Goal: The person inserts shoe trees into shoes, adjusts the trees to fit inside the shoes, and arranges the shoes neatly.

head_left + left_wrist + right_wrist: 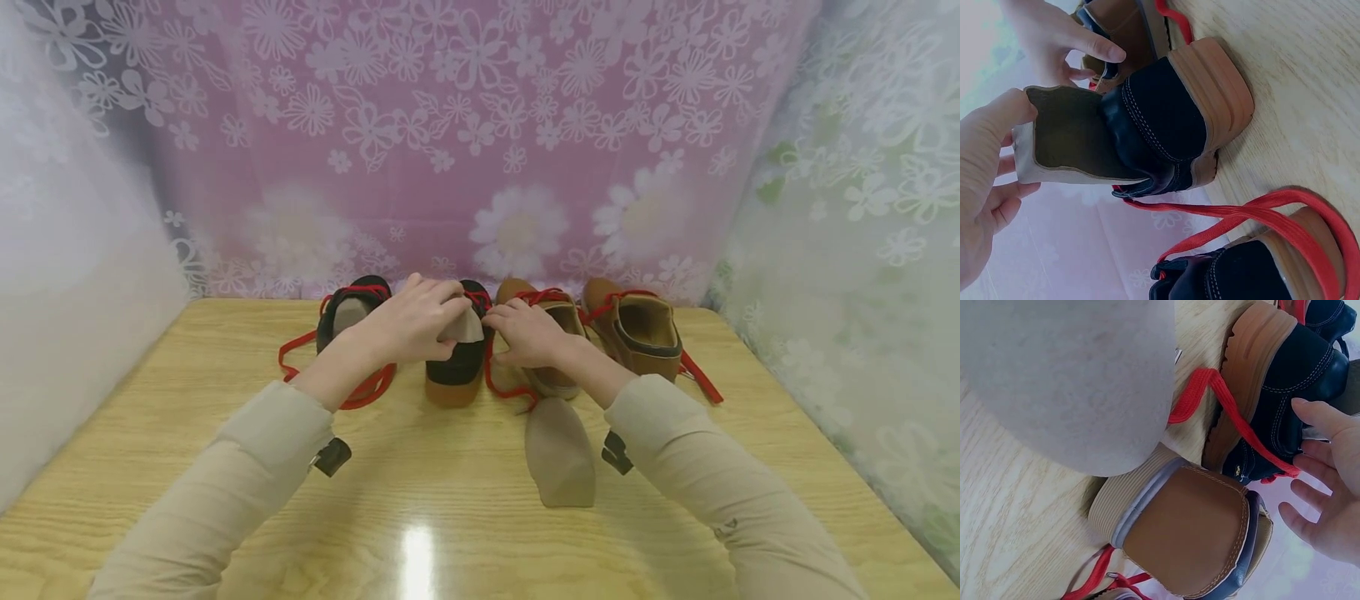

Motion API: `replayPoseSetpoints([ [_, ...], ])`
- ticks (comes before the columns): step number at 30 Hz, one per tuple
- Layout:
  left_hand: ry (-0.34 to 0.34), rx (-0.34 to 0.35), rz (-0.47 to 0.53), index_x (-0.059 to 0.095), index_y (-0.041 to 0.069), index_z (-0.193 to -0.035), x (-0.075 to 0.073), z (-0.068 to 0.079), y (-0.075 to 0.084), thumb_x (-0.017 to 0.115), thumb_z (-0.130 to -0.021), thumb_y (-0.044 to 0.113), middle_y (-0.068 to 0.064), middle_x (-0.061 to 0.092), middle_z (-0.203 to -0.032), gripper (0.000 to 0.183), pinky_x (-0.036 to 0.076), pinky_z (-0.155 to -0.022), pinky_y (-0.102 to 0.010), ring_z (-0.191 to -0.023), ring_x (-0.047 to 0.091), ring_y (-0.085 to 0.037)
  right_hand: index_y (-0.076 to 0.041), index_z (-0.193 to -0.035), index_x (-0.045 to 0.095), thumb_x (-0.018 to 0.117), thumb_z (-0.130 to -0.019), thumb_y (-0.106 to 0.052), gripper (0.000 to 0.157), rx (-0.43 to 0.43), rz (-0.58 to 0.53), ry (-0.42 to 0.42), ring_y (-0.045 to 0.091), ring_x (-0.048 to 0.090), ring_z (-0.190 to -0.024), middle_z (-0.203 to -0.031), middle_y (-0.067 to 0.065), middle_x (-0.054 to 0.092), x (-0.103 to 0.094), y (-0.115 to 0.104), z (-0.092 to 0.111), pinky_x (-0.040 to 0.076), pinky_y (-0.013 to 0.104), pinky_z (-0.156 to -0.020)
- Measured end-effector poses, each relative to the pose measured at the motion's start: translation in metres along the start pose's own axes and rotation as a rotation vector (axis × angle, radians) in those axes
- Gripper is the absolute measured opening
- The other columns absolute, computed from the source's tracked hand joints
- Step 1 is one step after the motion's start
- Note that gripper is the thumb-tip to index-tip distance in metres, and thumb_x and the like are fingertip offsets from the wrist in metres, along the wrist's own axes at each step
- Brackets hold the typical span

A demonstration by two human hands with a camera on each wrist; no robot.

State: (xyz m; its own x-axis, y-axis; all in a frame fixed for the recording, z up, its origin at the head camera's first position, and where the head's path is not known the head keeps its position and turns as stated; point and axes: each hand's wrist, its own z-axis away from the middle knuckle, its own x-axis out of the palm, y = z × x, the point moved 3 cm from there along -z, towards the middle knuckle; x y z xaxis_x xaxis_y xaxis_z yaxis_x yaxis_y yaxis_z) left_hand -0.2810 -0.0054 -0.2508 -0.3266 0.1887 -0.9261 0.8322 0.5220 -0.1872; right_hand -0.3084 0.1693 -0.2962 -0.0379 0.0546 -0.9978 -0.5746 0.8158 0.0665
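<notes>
Head view: I pinch a curved beige insert (1072,137) in my left hand (420,317), thumb on one face and fingers behind, as it stands in the opening of a black shoe (1163,109), its lower end out of sight inside. My right hand (528,333), fingers loosely spread and grasping nothing that I can see, hovers at the black shoe's right side; whether its thumb touches the leather I cannot tell.

Just left of the black shoe sits its dark mate (1244,272), a beige insert already inside. Immediately to the black shoe's right, partly beneath my right wrist, stands a brown shoe (1185,531), and beyond that a second brown one (652,364). Another insert (561,458) lies on the wooden surface (337,533), nearer me than the black shoe and to its right. A red lace (1227,395) trails along the black shoe's right flank; behind it hangs pink floral cloth (487,83).
</notes>
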Motion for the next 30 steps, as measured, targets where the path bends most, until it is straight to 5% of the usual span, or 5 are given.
replayPoseSetpoints([
  [10, 0.031, 0.016, -0.146, 0.061, 0.005, -0.111, 0.007, -0.005, 0.004, 0.073, -0.076, 0.028, -0.013, 0.053, -0.112, 0.043, 0.038, -0.079, -0.041, -0.094, 0.054, -0.03, -0.005, -0.13, 0.051, 0.068, -0.082, -0.027, 0.055, 0.01, -0.008, -0.003, 0.031, 0.038, -0.124, -0.135, 0.01, 0.046, 0.001, 0.001, 0.0, 0.039, 0.05, -0.091],
  [30, 0.116, 0.008, -0.278, 0.057, 0.007, -0.096, 0.02, -0.006, 0.013, 0.075, -0.072, 0.03, -0.012, 0.052, -0.1, 0.037, 0.035, -0.07, -0.038, -0.079, 0.052, -0.029, -0.004, -0.129, 0.049, 0.071, -0.081, -0.033, 0.061, 0.005, 0.05, 0.026, 0.031, 0.039, -0.122, -0.132, 0.012, 0.046, 0.007, -0.002, 0.003, 0.039, 0.047, -0.092],
])
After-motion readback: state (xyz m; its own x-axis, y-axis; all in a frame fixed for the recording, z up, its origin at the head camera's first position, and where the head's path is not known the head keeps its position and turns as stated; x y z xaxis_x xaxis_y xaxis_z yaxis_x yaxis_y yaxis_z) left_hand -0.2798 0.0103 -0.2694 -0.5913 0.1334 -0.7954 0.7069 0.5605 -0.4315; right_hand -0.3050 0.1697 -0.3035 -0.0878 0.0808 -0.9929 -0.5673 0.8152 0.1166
